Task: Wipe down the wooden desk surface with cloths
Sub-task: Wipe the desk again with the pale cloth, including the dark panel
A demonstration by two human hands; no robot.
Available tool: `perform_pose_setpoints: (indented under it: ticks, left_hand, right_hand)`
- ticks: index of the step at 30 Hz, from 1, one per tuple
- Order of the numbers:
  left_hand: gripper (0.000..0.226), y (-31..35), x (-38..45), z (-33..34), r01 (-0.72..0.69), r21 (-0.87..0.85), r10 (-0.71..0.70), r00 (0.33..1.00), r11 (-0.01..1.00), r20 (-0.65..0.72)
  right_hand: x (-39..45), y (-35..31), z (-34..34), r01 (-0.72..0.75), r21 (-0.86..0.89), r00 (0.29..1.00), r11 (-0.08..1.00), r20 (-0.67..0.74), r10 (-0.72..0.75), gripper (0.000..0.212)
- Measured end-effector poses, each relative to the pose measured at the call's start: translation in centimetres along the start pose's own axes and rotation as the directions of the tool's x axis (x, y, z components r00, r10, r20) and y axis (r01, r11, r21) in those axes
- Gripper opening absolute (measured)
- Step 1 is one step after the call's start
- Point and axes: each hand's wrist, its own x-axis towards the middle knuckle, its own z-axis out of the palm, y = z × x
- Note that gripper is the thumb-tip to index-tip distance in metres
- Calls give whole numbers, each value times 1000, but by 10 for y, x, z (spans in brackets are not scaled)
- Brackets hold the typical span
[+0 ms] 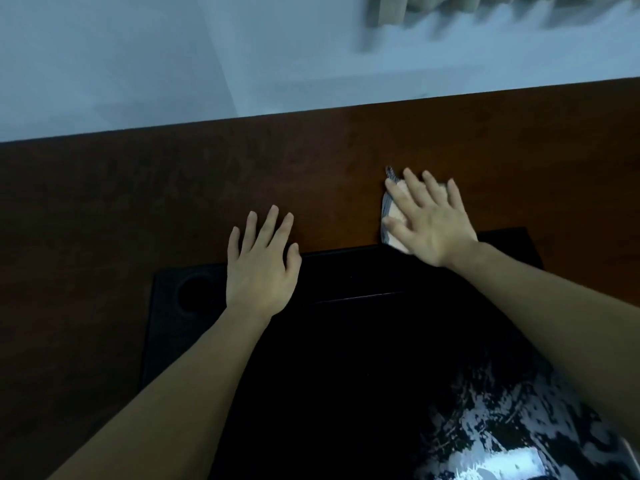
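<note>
The dark reddish-brown wooden desk point(138, 202) runs across the view, its far edge against a pale wall. My right hand point(429, 220) lies flat with straight, spread fingers on a small folded cloth point(389, 216), pale pink with a grey striped edge. The cloth sits on the desk just beyond a black pad, and the hand hides most of it. My left hand point(259, 265) rests flat with straight fingers, holding nothing; its palm is over the pad's far edge and its fingers are on the wood.
A large black pad point(166, 323) with a round recess at its left lies on the near part of the desk. Its near right part shows a bright reflection. Beige curtain folds point(433, 8) hang at the top right against the pale wall.
</note>
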Motion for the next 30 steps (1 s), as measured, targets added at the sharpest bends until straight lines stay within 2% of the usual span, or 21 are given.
perform_pose_setpoints:
  ticks: [4,9,12,16,19,24,27,30]
  left_hand:
    - [56,2,-2,2,1,13,-1,1000,1000,-30]
    - [56,3,-3,-1,-1,47,0,1000,999,14]
    - [58,8,-2,-5,22,103,-29,998,994,64]
    - [57,30,-3,-8,17,134,-25,998,991,57]
    - [54,64,-8,0,-33,92,32,999,995,21]
    - [54,112,2,19,-36,11,35,997,999,62]
    - [54,124,8,24,6,-22,-4,997,1000,75]
    - [55,127,7,27,26,3,-26,998,1000,49]
  right_hand:
    - [3,-6,-3,-40,23,999,999,-17,41,71]
    - [-85,-16,21,160,-1,987,987,-9,-160,70]
    - [-116,2,27,236,40,969,971,67,-239,68]
    - [-103,18,19,212,47,976,976,43,-214,67]
    - [-65,31,9,130,6,991,992,39,-130,70]
    - [-2,47,-3,21,41,1000,999,-16,-20,72]
    - [-12,46,-1,44,27,999,999,-5,-44,73]
    - [-63,47,8,177,-10,984,984,28,-177,71]
